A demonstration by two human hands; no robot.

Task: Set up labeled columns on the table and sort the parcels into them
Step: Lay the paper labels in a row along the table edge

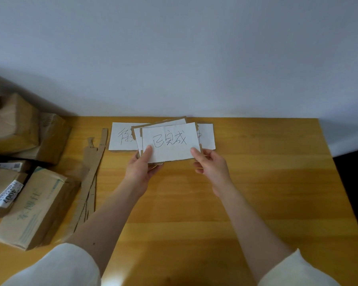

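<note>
I hold a small stack of label cards (170, 141), white paper on brown cardboard with black handwriting, lifted above the wooden table (256, 182). My left hand (142, 168) grips the stack's lower left corner with the thumb on top. My right hand (210, 164) pinches its lower right corner. Two more label cards lie flat behind the stack: one (120, 136) to the left and one (207, 136) to the right, both partly hidden. Brown cardboard parcels (31, 205) are piled at the table's left side.
Long cardboard strips (91, 172) lie between the parcels and the cards. More boxes (15, 124) are stacked at the far left against the wall. The table's right edge (335, 172) drops off to a dark floor. A white wall stands right behind the table.
</note>
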